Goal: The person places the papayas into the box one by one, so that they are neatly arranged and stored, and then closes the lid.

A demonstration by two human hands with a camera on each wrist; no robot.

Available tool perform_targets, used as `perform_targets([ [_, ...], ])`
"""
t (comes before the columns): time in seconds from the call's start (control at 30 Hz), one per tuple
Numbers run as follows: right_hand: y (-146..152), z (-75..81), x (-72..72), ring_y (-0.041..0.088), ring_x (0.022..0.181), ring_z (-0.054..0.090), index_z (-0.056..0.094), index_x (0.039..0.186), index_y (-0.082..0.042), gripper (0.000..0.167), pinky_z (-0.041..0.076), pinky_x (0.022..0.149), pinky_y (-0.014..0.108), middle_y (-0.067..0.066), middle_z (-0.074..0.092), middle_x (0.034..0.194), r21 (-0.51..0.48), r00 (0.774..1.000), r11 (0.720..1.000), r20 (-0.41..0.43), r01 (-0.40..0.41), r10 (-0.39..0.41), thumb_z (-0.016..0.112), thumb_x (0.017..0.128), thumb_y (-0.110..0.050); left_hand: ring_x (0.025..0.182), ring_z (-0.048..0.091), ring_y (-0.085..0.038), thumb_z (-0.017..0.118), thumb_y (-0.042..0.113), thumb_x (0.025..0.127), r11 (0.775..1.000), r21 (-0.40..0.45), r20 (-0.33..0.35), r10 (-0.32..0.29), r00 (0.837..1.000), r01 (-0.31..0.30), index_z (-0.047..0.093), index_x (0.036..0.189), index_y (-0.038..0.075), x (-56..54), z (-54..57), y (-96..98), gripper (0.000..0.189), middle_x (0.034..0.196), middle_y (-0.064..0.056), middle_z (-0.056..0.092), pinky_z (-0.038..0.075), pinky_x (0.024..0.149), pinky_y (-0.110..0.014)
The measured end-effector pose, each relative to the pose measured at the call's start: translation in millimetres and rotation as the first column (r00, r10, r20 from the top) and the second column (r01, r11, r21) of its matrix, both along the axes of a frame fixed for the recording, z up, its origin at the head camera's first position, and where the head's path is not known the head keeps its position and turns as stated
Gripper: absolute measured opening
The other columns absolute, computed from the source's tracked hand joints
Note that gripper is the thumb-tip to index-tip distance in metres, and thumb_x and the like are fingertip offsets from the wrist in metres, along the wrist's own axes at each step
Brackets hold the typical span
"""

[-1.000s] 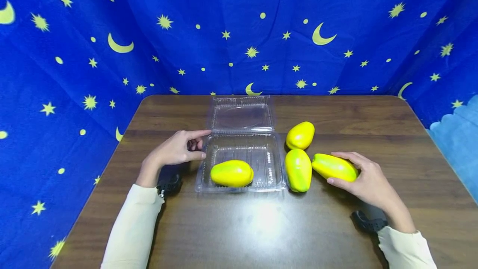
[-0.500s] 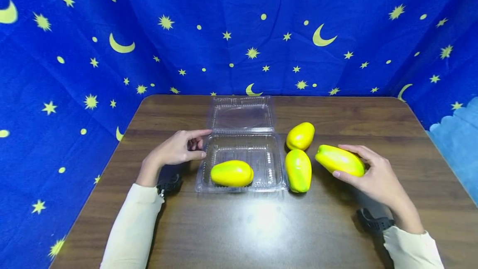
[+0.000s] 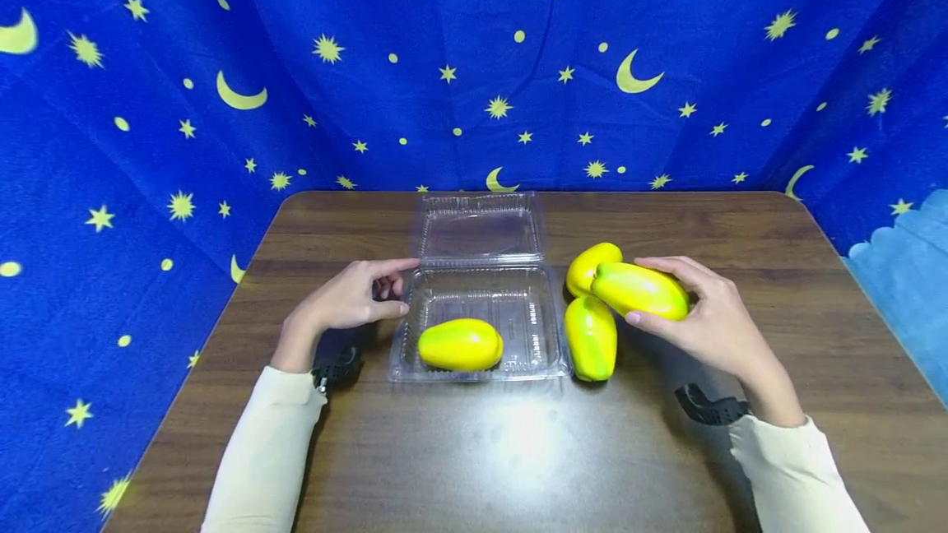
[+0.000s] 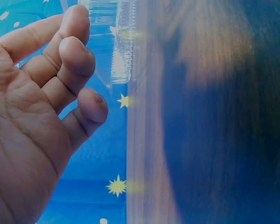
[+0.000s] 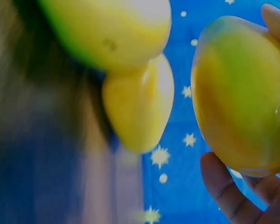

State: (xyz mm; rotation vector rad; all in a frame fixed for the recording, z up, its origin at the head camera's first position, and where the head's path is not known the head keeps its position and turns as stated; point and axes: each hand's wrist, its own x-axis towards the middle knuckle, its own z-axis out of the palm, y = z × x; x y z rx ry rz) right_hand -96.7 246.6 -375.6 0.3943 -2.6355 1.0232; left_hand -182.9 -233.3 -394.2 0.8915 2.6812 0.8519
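Observation:
A yellow-green papaya (image 3: 638, 290) is in my right hand (image 3: 707, 311), gripped between thumb and fingers, and held above the table. In the right wrist view, the held papaya (image 5: 242, 98) appears beside two others. One papaya (image 3: 590, 340) lies just right of the clear plastic clamshell box (image 3: 548, 368); another papaya (image 3: 585, 270) lies behind it, partly covered by the held one. A further papaya (image 3: 459, 344) rests inside the box, near its front wall. My left hand (image 3: 351, 294) is at the box's left edge, index finger extended to the hinge corner, other fingers loosely bent.
The box's lid (image 3: 481, 233) lies folded back at the table's far side. A brown wood-grain table (image 3: 444, 459) bears everything. Behind it hangs a blue curtain (image 3: 400, 105) with yellow stars and moons. Dark bands sit at both wrists.
My right hand, with the papaya, first shifts slightly right and up, then moves left and farther away, overlapping the rear papaya in view. My left hand stays at the box.

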Motion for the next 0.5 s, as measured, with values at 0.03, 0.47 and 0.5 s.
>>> perform_targets([
  [0.03, -3.5, 1.3, -2.4, 0.001, 0.097, 0.053, 0.064, 0.132, -0.026, 0.067, 0.039, 0.076, 0.02, -0.002, 0.068, 0.124, -0.004, 1.0, 1.0, -0.007, -0.01, 0.01, 0.092, 0.07, -0.027, 0.077, 0.054, -0.014, 0.078, 0.024, 0.086, 1.0, -0.001, -0.002, 0.001, 1.0, -0.001, 0.051, 0.147, 0.018, 0.1, 0.0, -0.1, 0.067, 0.089, 0.006, 0.061, 0.045, 0.072, -0.03],
  [0.47, -52.3, 11.4, -21.7, 0.01, 0.099, 0.06, 0.065, 0.132, -0.019, 0.064, 0.049, 0.077, 0.02, -0.003, 0.067, 0.127, -0.097, 0.993, 0.988, -0.04, -0.117, 0.114, 0.091, 0.074, -0.026, 0.078, 0.055, -0.014, 0.078, 0.023, 0.086, 1.0, 0.005, -0.017, -0.004, 1.0, 0.004, 0.052, 0.146, 0.013, 1.7, -0.4, -0.5, 0.066, 0.09, 0.005, 0.062, 0.046, 0.072, -0.029],
  [0.5, -55.5, 12.3, -23.3, 0.01, 0.099, 0.06, 0.065, 0.132, -0.019, 0.064, 0.049, 0.077, 0.021, -0.003, 0.067, 0.127, -0.104, 0.992, 0.987, -0.041, -0.119, 0.115, 0.091, 0.074, -0.026, 0.078, 0.055, -0.014, 0.078, 0.023, 0.086, 1.0, 0.009, -0.019, -0.005, 1.0, 0.005, 0.052, 0.146, 0.013, 1.4, -0.2, -0.2, 0.066, 0.09, 0.005, 0.062, 0.046, 0.072, -0.029],
])
